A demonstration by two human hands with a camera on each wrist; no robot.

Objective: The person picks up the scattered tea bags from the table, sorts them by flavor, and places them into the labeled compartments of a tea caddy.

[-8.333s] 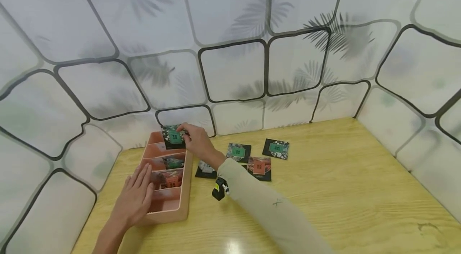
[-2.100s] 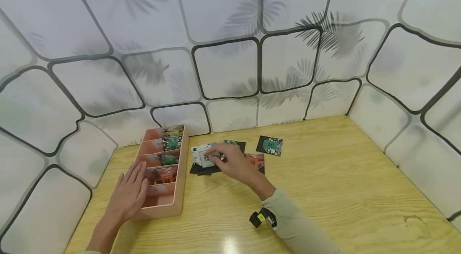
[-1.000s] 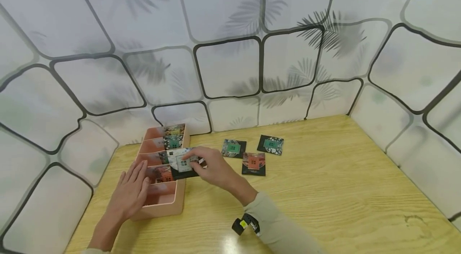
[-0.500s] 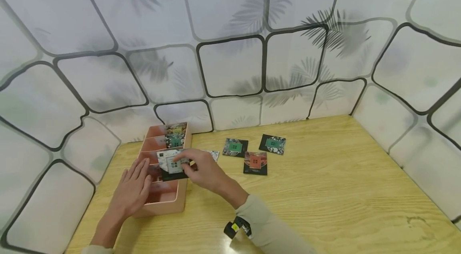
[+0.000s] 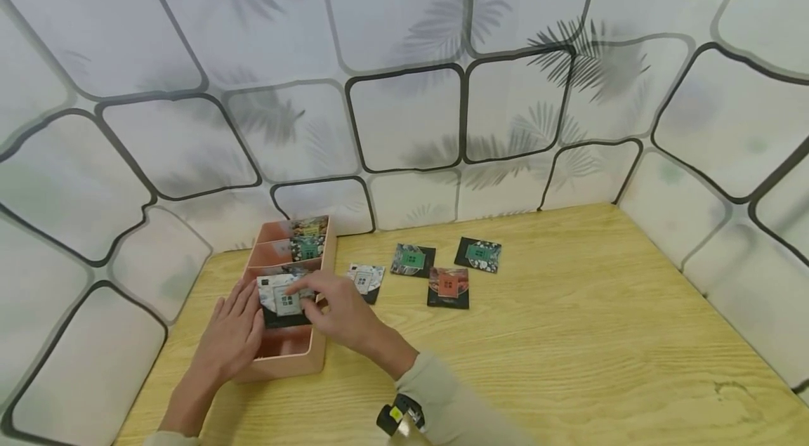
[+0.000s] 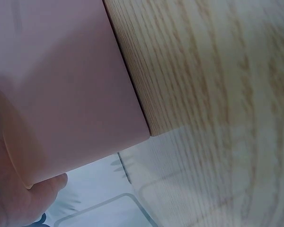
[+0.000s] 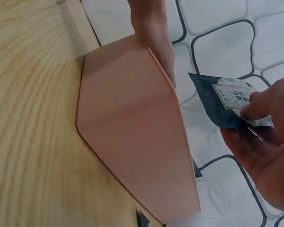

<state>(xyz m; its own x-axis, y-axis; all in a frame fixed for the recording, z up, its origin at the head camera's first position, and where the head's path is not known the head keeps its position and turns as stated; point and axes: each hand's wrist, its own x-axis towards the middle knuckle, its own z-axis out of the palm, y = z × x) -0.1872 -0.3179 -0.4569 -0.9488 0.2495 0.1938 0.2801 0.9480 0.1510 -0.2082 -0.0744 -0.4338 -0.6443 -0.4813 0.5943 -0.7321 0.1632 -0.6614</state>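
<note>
My right hand (image 5: 341,309) pinches a white-and-black sachet (image 5: 278,300) by its right side, over the front half of a pink divided box (image 5: 287,366). In the right wrist view, thumb and fingers grip the sachet (image 7: 229,97) above the rim of the box (image 7: 128,123). My left hand (image 5: 230,333) rests on the box's left edge with straight fingers; part of it (image 6: 19,203) shows at the rim in the left wrist view. A yellow-labelled sachet (image 5: 310,226) and a green-labelled one (image 5: 307,247) stand in the back compartments. The held sachet hides the middle compartments.
On the wooden table (image 5: 537,362), right of the box, lie another white sachet (image 5: 364,281), a green-labelled sachet (image 5: 413,260), a red-labelled sachet (image 5: 449,286) and a dark floral sachet (image 5: 479,254). A patterned curtain (image 5: 404,123) stands behind the table.
The green-labelled sachet held 8.3 s ago stands in the box. My right hand has since lifted one white sachet from the table and carried it left over the box. My left hand stayed put.
</note>
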